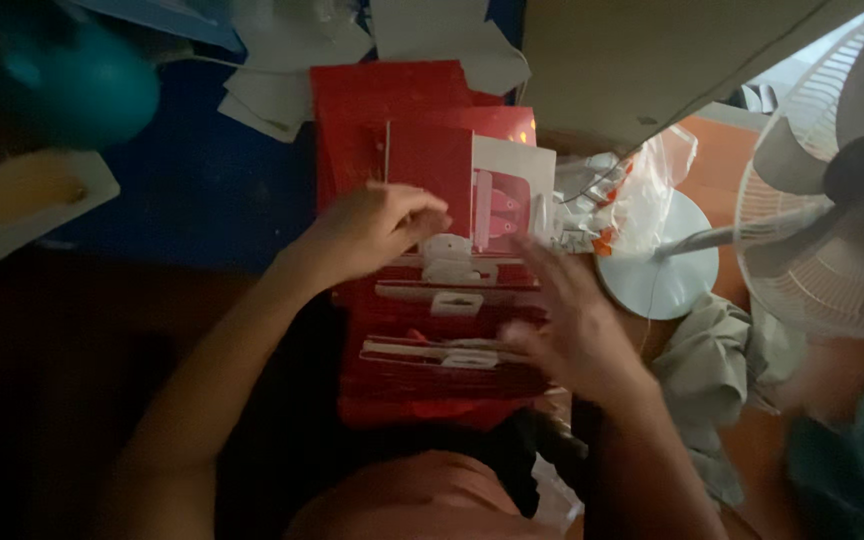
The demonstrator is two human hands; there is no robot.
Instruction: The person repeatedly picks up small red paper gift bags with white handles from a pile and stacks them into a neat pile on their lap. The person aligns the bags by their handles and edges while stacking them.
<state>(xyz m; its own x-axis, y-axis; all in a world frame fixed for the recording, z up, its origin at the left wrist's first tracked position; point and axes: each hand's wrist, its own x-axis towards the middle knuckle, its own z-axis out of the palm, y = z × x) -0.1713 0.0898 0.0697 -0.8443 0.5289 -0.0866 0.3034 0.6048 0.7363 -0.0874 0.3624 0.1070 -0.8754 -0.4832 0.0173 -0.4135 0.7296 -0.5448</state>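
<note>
A stack of flat red paper bags (442,330) with white handle strips lies in front of me on a dark surface. My left hand (372,228) is curled over the upper part of the stack, fingers pinching a red and white bag piece (472,185) that stands partly raised. My right hand (572,320) hovers over the right edge of the stack with fingers spread, blurred by motion. More red sheets (392,100) lie beyond the stack.
A white standing fan (832,200) with its round base (657,275) stands at the right. A clear plastic bag (632,190) lies by the base. Crumpled cloth (712,360) lies lower right. White paper scraps (282,80) sit at the top, a teal object (72,80) upper left.
</note>
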